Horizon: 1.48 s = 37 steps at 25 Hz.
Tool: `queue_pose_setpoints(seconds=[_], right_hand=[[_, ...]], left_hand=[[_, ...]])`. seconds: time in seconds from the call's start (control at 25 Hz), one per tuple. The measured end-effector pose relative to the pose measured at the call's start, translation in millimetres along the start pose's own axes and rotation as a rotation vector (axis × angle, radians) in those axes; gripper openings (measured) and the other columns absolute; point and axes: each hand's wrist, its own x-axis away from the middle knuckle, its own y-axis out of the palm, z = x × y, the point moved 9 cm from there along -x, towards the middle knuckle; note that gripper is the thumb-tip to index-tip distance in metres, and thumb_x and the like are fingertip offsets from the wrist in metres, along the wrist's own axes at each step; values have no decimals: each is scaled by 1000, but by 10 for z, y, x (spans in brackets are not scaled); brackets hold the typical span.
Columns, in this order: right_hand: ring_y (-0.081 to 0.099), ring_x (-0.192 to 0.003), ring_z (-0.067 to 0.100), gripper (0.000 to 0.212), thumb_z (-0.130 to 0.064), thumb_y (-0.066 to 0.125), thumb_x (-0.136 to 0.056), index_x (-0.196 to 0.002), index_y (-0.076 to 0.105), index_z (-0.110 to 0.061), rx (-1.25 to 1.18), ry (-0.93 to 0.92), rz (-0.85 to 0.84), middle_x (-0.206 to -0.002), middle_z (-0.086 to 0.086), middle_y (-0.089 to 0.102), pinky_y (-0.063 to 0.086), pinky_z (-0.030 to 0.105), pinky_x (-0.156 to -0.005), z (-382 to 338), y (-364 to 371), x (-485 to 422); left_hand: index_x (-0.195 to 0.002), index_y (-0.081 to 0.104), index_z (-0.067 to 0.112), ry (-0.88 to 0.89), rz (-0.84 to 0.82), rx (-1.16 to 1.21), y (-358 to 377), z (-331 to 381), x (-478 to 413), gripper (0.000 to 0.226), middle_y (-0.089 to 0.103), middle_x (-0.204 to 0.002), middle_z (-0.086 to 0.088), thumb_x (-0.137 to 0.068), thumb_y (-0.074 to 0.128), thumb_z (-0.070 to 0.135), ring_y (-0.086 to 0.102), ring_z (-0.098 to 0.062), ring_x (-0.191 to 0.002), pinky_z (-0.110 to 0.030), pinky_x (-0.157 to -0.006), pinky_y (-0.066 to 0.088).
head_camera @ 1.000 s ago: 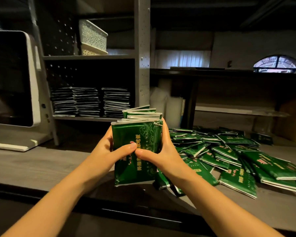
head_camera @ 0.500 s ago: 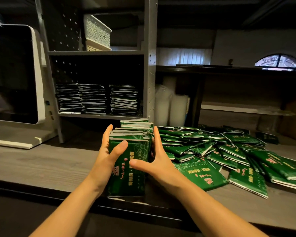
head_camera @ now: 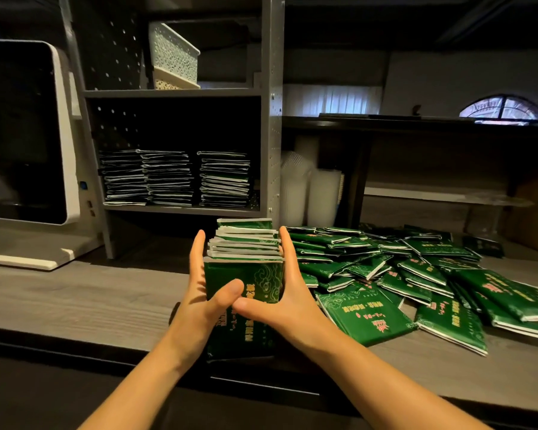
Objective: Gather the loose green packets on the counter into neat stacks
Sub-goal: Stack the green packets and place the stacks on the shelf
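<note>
A stack of green packets stands on edge on the grey wooden counter, near its front edge. My left hand presses flat against the stack's left side, thumb across its front. My right hand presses the right side, thumb meeting the left thumb on the front packet. The top edges of the packets are uneven. A loose heap of green packets lies spread over the counter to the right of the stack.
A grey metal shelf unit stands behind, holding three packet stacks and a white lattice basket above. A white-framed screen is at the left. White plastic cups stand behind the heap.
The stack, held upright in the air a second ago, has come down onto the counter. My fingers have straightened along its sides, squeezing it between both palms.
</note>
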Motion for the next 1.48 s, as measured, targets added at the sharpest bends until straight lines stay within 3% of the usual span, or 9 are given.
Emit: queue_pose_setpoints(seconds=[0.28, 0.52, 0.64, 0.76, 0.92, 1.04, 1.12, 1.36, 1.48], right_hand=[[49, -126, 4, 119, -23, 76, -67, -137, -16, -50, -51, -20, -45, -138, -11, 49, 42, 23, -102, 64, 77, -51], [53, -122, 6, 113, -26, 77, -68, -145, -3, -47, -50, 25, -12, -135, -10, 53, 44, 33, -103, 23, 21, -117], [64, -107, 13, 91, -23, 75, -66, -142, 26, -24, -116, 19, 8, -118, -1, 65, 52, 23, -83, -173, -28, -230], [67, -100, 22, 78, -31, 75, -60, -130, 43, -12, -182, 19, 49, -110, 8, 67, 55, 30, -78, -424, -57, -399], [67, -99, 27, 66, -30, 71, -68, -128, 48, -13, -275, 30, 34, -116, 15, 66, 57, 36, -75, -738, 39, -621], [68, -95, 26, 61, -29, 66, -72, -128, 52, -11, -340, 15, 15, -117, 16, 66, 58, 34, -74, -998, 141, -777], [68, -93, 24, 59, -29, 66, -74, -128, 53, -11, -383, 28, -13, -116, 16, 66, 58, 35, -76, -1159, 233, -877], [68, -92, 20, 39, -31, 59, -89, -124, 57, -14, -275, 76, -111, -108, 7, 70, 56, 33, -84, -1819, 434, -1372], [65, -97, 14, 38, -23, 59, -91, -127, 49, -16, -76, -119, 29, -115, 4, 63, 54, 30, -89, -2211, 345, -1636]], left_hand=[[-149, 21, 19, -69, -48, -70, -7, -151, -11, 137, 65, -121, 9, -36, 84, 64, 61, -8, -111, -16, -79, 51], [-133, 47, 23, -172, -11, 61, 26, -254, -15, 69, 66, -119, -6, -67, 63, 32, 67, -18, -102, -27, -69, 57], [-132, 45, 28, -57, 13, -69, 9, -20, -160, 76, 51, -133, -10, -62, 68, 47, 61, -20, -112, -33, -82, 55], [-128, 43, 37, 66, -31, -206, 51, 324, -297, 80, 54, -129, -3, -57, 69, 61, 57, -16, -116, -33, -89, 51], [-134, 30, 39, 142, -127, -268, 78, 740, -449, 84, 63, -114, 15, -60, 69, 44, 62, -4, -107, -18, -76, 53], [-143, 0, 46, 171, -97, -392, -11, 1046, -577, 110, 59, -119, 12, -66, 78, 35, 64, -3, -103, -17, -75, 54], [-143, -9, 47, 192, -60, -462, -59, 1267, -682, 109, 62, -116, 5, -76, 76, 29, 67, -4, -97, -17, -74, 54], [-146, 11, 24, 205, 126, -442, -337, 1922, -1182, 81, 55, -101, 12, -86, 63, 11, 64, 3, -74, -8, -56, 48], [-143, 21, 18, 136, 212, -368, -469, 2197, -1513, 74, 60, -107, 0, -84, 65, 20, 61, -8, -83, -21, -62, 51]])
